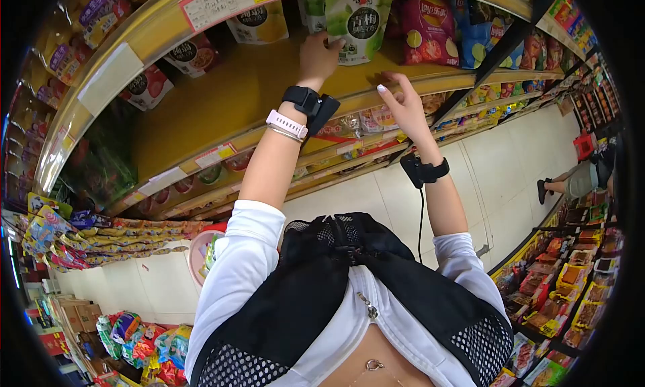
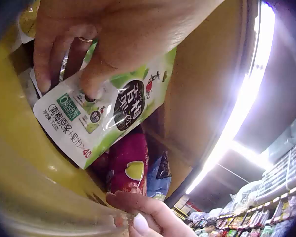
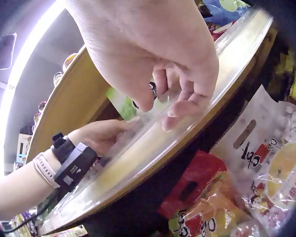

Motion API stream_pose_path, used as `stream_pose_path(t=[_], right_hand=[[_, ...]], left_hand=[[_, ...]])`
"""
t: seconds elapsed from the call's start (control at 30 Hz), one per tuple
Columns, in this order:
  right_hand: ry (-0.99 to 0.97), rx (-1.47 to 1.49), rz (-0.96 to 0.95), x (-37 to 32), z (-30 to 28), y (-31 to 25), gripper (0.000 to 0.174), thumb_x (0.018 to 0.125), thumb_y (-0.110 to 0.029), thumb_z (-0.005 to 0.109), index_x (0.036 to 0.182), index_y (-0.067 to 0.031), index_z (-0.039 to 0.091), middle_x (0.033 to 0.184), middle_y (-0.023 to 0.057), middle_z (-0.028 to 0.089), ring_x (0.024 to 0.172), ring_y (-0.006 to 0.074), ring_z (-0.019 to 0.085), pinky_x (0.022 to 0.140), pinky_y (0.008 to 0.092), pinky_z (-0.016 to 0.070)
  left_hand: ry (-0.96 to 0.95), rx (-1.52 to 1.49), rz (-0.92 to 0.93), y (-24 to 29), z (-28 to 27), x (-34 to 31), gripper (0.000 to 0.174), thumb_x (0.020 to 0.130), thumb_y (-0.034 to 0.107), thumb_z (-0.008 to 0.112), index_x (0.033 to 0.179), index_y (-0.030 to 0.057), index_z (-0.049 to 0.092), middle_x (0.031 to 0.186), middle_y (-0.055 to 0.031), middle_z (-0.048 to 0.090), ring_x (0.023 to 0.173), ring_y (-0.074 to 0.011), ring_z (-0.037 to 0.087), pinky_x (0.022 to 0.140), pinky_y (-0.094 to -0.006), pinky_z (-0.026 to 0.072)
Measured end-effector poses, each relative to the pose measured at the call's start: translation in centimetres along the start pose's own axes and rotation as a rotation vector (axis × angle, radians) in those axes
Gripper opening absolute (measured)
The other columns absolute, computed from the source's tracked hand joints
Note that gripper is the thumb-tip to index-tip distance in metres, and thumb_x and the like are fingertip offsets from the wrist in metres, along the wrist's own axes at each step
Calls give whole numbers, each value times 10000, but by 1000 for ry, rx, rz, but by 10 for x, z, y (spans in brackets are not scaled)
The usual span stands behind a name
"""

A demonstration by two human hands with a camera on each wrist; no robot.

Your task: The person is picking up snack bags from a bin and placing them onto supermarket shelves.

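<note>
On the curved shelf (image 1: 222,98) stands a white and green snack pouch (image 1: 358,27) with a dark oval label. My left hand (image 1: 318,58) pinches its left side; in the left wrist view the thumb (image 2: 92,84) lies on the front of the pouch (image 2: 113,116) while the other fingers reach behind its edge. Another green pouch (image 1: 312,11) is partly hidden behind. My right hand (image 1: 406,108) hovers at the shelf's front lip, loosely curled and holding nothing. Seen from the right wrist, its fingertips (image 3: 175,109) are right at the clear edge strip (image 3: 148,133).
Right of the pouch stand a magenta chip bag (image 1: 430,34) and a blue bag (image 1: 470,34). Other pouches (image 1: 257,24) line the shelf on the left. Packaged snacks (image 3: 256,163) fill the level below. A person (image 1: 578,175) is in the aisle at right.
</note>
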State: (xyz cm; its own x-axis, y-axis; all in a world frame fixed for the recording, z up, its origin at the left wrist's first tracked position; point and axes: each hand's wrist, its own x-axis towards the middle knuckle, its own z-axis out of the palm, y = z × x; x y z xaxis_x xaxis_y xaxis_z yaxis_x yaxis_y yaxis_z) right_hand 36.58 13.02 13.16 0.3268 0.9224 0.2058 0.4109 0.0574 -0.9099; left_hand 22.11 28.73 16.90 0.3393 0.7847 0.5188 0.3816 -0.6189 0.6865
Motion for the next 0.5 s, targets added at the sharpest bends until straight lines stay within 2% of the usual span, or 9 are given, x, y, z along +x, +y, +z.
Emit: stream_pose_path(t=[0.03, 0.13, 0.2, 0.23, 0.3, 0.33, 0.4, 0.47, 0.5], right_hand=[[-13, -3, 1, 0, 1, 3, 373, 838, -223, 578, 1143, -39, 469, 1020, 81, 535, 567, 74, 538, 486, 214, 388], [65, -130, -208, -1, 7, 12, 335, 829, -205, 584, 1108, -39, 500, 1070, 116, 533, 526, 88, 523, 490, 217, 400], [201, -216, -318, -9, 16, 10, 307, 831, -184, 575, 1099, -45, 517, 1155, 147, 503, 531, 93, 522, 532, 220, 428], [248, -263, -276, -12, 21, 16, 341, 834, -182, 572, 1137, -43, 500, 1244, 168, 445, 734, 153, 580, 616, 236, 455], [270, -290, -292, -20, 23, 29, 401, 854, -212, 547, 1191, -12, 459, 1292, 183, 397, 1221, 299, 354, 925, 335, 360], [341, -450, -418, -27, 28, 32, 421, 865, -190, 525, 1224, 4, 425, 1315, 188, 368, 1253, 296, 311, 1017, 354, 244], [423, -381, -495, -49, 45, 30, 480, 865, -144, 520, 1286, 8, 349, 1369, 187, 285, 1294, 289, 230, 1037, 353, 204], [413, -396, -463, -71, 69, 44, 531, 866, -140, 517, 1322, -2, 283, 1377, 188, 269, 1294, 299, 225, 1032, 355, 215], [427, -412, -417, -89, 80, 39, 546, 865, -138, 518, 1333, -17, 266, 1372, 182, 284, 1280, 292, 260, 995, 333, 280]], left_hand=[[7, 1, -12, -3, 0, -5, 238, 737, 194, 655, 804, -30, 612, 695, -144, 616, 618, -239, 589, 585, -317, 452], [51, -52, -78, -7, -15, -29, 202, 752, 145, 636, 864, -20, 605, 777, -142, 623, 670, -211, 598, 637, -295, 468], [172, -256, -96, -4, -41, -69, 153, 772, 60, 591, 906, -12, 596, 834, -130, 623, 724, -174, 597, 676, -268, 469], [210, -237, -128, -2, -55, -92, 153, 772, 60, 591, 906, -12, 596, 834, -130, 623, 724, -174, 597, 676, -268, 469], [271, -262, -74, -2, -85, -146, 108, 784, 0, 550, 879, -12, 600, 823, -103, 621, 763, -139, 585, 683, -245, 457], [302, -180, -41, -8, -98, -177, 100, 784, -4, 546, 868, -7, 600, 818, -98, 620, 758, -138, 583, 674, -242, 454], [379, -42, -24, -28, -118, -242, 77, 786, 4, 545, 840, 8, 600, 802, -81, 615, 729, -137, 576, 634, -237, 445], [420, -15, -419, -43, -138, -317, 84, 781, 29, 544, 847, 8, 591, 794, -106, 602, 726, -206, 583, 640, -287, 454], [413, -60, -603, -59, -145, -353, 92, 772, 22, 537, 852, 6, 580, 789, -133, 589, 728, -259, 586, 649, -330, 458]])
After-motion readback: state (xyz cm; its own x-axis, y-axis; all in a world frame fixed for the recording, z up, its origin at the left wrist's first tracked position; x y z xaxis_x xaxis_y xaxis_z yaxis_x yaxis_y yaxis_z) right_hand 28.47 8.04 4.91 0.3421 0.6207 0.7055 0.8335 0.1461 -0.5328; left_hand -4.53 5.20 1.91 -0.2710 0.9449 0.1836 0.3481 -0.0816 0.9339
